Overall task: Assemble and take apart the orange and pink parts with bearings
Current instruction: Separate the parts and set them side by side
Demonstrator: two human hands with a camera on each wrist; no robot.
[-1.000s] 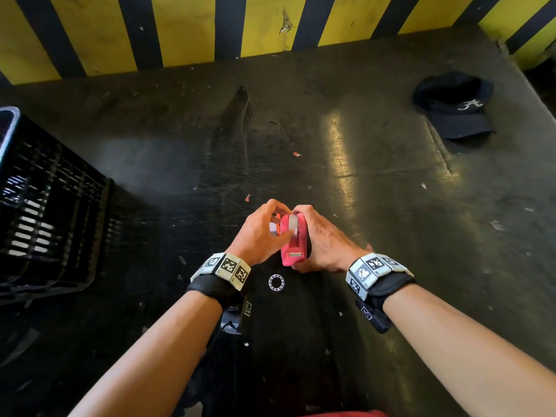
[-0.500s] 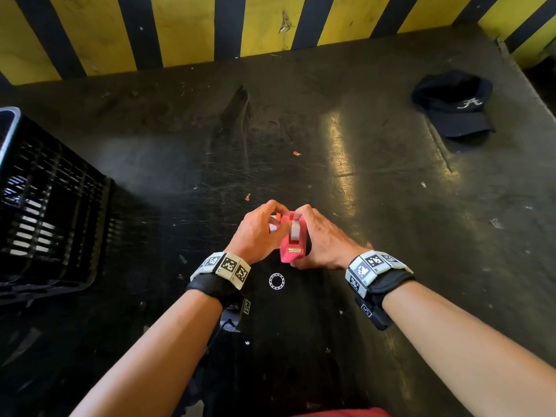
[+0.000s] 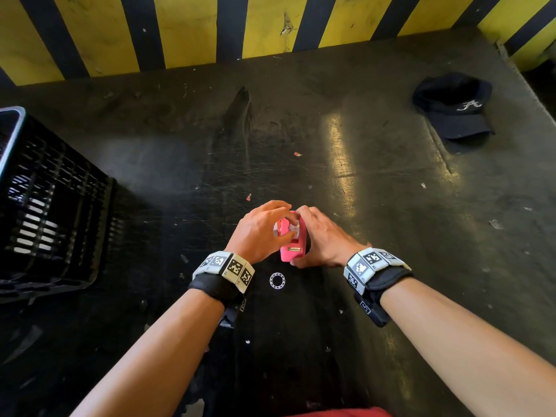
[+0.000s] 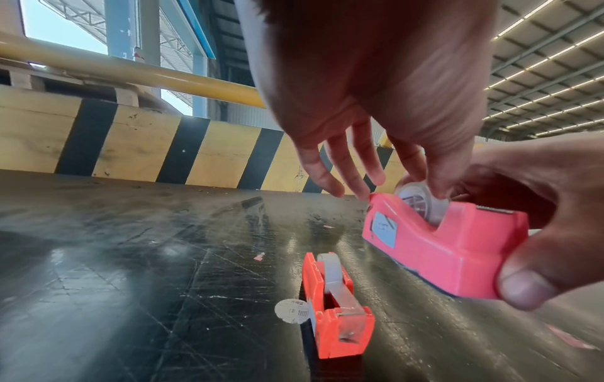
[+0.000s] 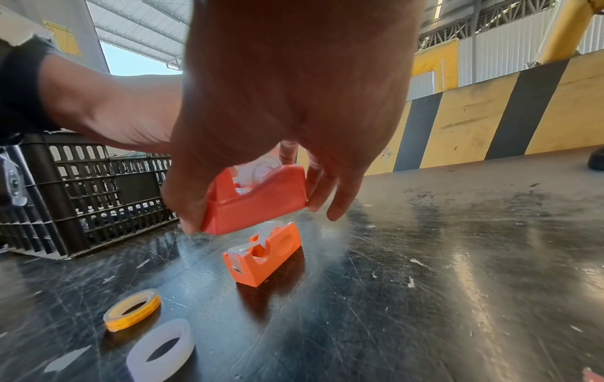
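My right hand (image 3: 313,233) grips the pink tape-dispenser part (image 3: 291,249) a little above the table, thumb on its near end and fingers on its far end. The thumb and forefinger of my left hand (image 4: 425,186) pinch the clear roll (image 4: 418,204) seated in the pink part (image 4: 441,245), while the other left fingers stay straight. Below it the orange part (image 4: 336,310) stands on the table with a roll in it, also seen as the orange part (image 5: 264,256) in the right wrist view. A small bearing ring (image 3: 276,280) lies between my wrists.
A black slatted crate (image 3: 51,206) stands at the left. A dark cap (image 3: 454,109) lies at the far right. A yellow tape roll (image 5: 132,308) and a white ring (image 5: 160,346) lie near the orange part. A yellow-and-black striped wall (image 3: 186,28) bounds the table's far edge.
My left fingers have reached over the top of the pink part onto its roll. Both hands and the part have barely shifted.
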